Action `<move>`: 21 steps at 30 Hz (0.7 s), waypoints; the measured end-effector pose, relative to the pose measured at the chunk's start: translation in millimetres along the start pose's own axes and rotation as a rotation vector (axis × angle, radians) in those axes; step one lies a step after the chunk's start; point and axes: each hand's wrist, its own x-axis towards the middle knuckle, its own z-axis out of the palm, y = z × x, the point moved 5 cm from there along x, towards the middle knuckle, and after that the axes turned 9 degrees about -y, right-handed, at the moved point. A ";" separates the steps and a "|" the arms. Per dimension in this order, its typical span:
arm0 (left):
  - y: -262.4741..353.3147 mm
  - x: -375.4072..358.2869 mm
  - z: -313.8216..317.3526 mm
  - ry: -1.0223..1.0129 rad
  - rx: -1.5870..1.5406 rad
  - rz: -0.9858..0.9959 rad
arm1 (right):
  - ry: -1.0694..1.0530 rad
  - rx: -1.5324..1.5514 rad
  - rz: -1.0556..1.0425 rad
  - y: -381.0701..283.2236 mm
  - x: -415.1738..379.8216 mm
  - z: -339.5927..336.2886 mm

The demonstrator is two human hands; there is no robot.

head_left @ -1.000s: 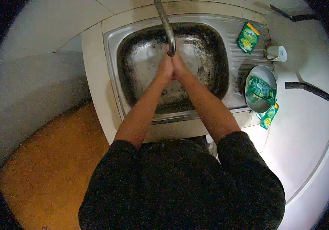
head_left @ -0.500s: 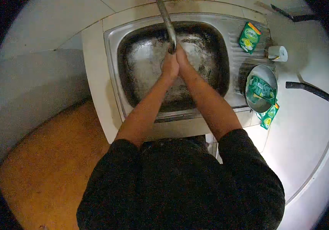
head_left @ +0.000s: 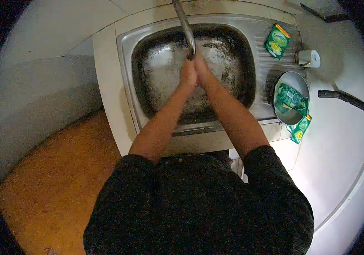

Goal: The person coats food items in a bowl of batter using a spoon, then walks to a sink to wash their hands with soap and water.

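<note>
My left hand and my right hand are side by side, pressed against each other below the mouth of the metal tap. Both are held over the stained steel sink, with the forearms reaching in from its near edge. The tap's end and the hands themselves cover the fingers, so I cannot make out how they are bent. No object shows between the palms. Whether water is running is not clear.
On the ribbed drainboard to the right lie a green Sunlight packet, a white cup-like item and a metal bowl holding green packets. Another green packet lies beside the bowl. A dark handle juts in further right.
The view has shifted slightly, moving the sink and drainboard a little to the right in frame. My hands stay together under the tap.
</note>
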 end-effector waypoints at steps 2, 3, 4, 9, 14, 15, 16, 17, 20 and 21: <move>20.8 -17.9 6.2 0.037 0.023 -0.055 | -0.169 0.068 -0.041 -15.6 -4.9 7.4; 26.8 -23.2 7.2 0.055 0.030 -0.081 | -0.168 0.069 -0.042 -10.0 -9.8 14.3; 32.0 -25.9 9.5 0.071 0.034 -0.105 | -0.106 0.054 0.012 3.1 -17.2 22.5; -0.6 -21.2 4.9 0.113 0.322 -0.310 | -0.103 -0.061 -0.041 18.6 19.4 1.9; 12.5 -8.1 -7.0 0.135 -0.019 -0.141 | -0.146 -0.284 -0.006 40.2 23.4 5.1; 12.5 -7.6 -6.9 0.134 -0.020 -0.140 | -0.145 -0.286 -0.007 37.1 19.6 4.6; 12.0 -8.6 -5.0 0.091 -0.032 -0.122 | -0.183 -0.138 0.043 36.3 15.8 3.6; 9.8 -10.9 -5.6 0.049 -0.042 -0.106 | -0.219 0.014 0.095 34.0 8.8 5.6; -14.4 -15.6 3.7 0.051 0.249 0.032 | -0.080 -0.182 0.005 -16.5 -19.8 4.6; -15.0 -18.2 6.4 0.052 0.393 0.102 | -0.121 -0.056 0.056 -3.4 -2.6 0.5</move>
